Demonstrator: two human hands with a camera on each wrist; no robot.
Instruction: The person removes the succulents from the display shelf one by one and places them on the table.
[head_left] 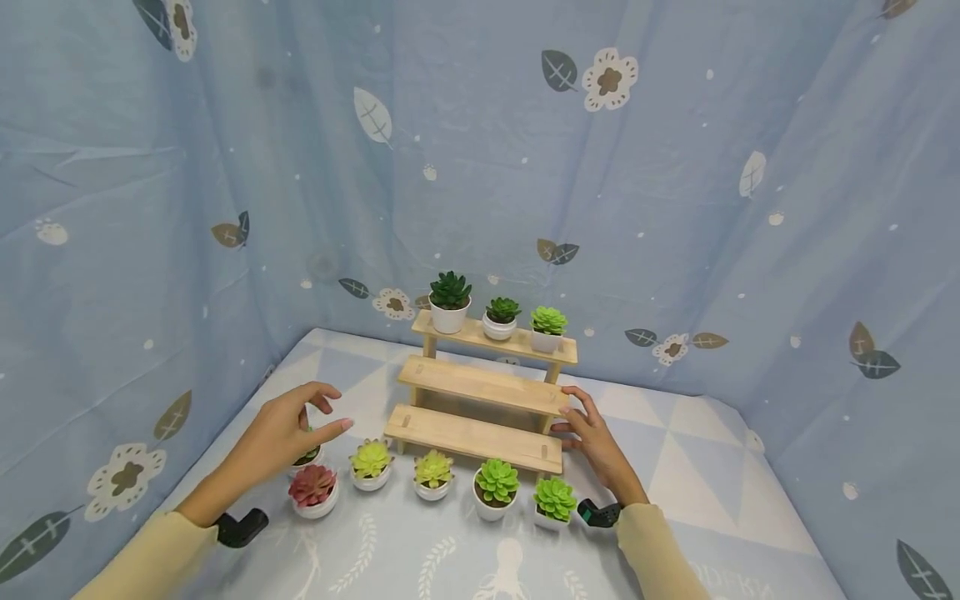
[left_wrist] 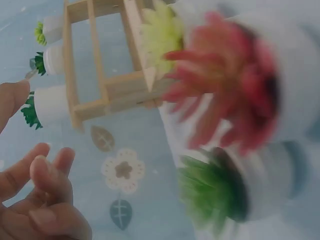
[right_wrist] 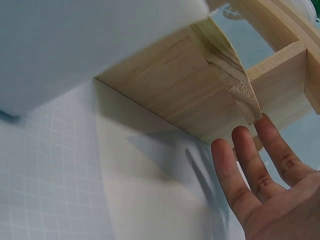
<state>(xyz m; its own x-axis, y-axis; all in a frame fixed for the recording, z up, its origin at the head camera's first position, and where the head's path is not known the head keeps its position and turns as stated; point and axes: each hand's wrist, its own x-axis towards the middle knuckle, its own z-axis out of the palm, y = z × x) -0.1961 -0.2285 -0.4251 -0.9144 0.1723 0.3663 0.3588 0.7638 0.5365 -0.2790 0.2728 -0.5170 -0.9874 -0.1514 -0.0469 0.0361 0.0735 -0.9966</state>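
Note:
A three-tier wooden stand stands at the middle of the table. My right hand is at its right end; in the right wrist view the fairly straight fingers have their tips right at the edge of a wooden board. On the left, my left hand hovers with thumb and fingers apart and nothing between them. Below it are a red potted succulent and a dark green potted succulent, which the hand partly hides. The left wrist view shows both, with the red succulent nearest.
On the top tier stand a tall dark green succulent, a smaller one and a light green one. Before the stand are two yellow-green succulents and two bright green ones. Blue curtains surround the table.

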